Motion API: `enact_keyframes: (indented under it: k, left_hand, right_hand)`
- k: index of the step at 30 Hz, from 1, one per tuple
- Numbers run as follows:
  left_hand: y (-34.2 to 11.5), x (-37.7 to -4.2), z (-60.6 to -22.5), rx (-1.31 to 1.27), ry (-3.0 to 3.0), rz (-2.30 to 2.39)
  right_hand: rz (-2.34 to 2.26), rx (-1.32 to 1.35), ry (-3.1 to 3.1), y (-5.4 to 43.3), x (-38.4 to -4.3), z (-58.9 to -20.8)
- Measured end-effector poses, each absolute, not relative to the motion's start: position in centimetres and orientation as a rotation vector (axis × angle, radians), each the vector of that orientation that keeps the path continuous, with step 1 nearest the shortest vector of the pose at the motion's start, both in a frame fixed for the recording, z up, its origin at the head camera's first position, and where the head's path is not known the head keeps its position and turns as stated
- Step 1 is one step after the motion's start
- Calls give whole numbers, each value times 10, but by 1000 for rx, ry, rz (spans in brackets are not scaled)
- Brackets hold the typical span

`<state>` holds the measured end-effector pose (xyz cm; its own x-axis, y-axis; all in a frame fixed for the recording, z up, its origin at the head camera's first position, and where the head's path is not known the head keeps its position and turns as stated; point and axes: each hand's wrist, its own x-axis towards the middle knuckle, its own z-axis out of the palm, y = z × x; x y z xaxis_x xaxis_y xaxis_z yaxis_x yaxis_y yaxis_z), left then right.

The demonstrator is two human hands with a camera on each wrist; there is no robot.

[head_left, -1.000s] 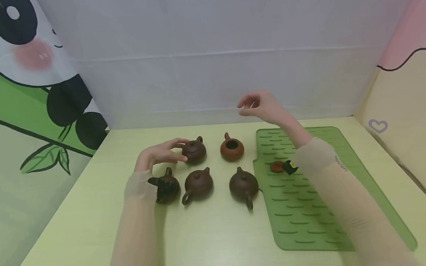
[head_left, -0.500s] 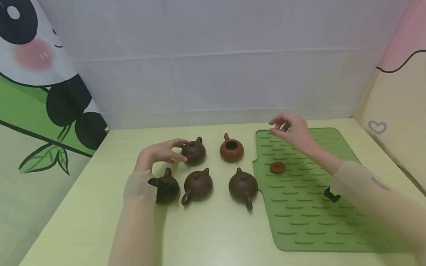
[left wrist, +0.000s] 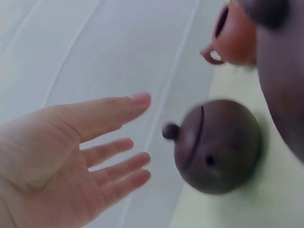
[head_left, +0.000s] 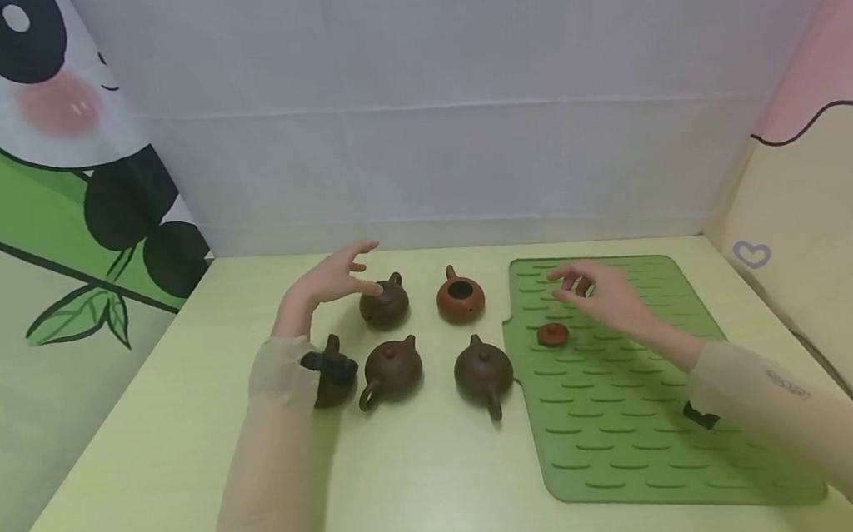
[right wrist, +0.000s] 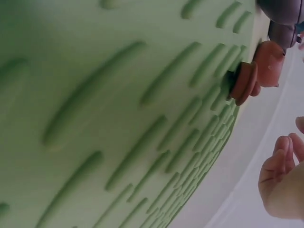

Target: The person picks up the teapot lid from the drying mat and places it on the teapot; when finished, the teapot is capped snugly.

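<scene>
My left hand hovers beside and just above a dark brown teapot in the back row. In the left wrist view its fingers are spread, and a gap separates them from the teapot's knobbed lid. My right hand hangs over the green mat, fingers loosely bent around nothing. The nearest thing to it is a reddish-brown teapot lid, lying knob up on the mat. The matching reddish teapot stands without a lid at the back, its round mouth showing.
Three more dark teapots form the front row: one partly behind the left wrist strap, a lidded teapot in the middle, and another lidded teapot by the mat's left edge. A white cloth wall closes off the back of the table.
My left hand has risen off the back dark teapot, which it was touching. My right hand has come down and rightward from near the back wall to over the mat.
</scene>
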<state>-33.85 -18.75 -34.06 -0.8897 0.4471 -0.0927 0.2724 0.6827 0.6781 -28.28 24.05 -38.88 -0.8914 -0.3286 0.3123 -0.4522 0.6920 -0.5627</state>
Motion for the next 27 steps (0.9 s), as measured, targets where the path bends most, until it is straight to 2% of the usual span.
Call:
enact_keyframes:
  k: [6,15,27]
  left_hand:
    - [-158,-335,-328,651,2620,1142]
    - [-111,-338,-352,710,2580,1137]
    - [-95,-341,-374,675,2597,996]
  right_hand:
    - [931,745,-2785,239,-280,-400]
    - [911,791,-2869,235,-279,-408]
    - [964,850,-2932,242,-279,-405]
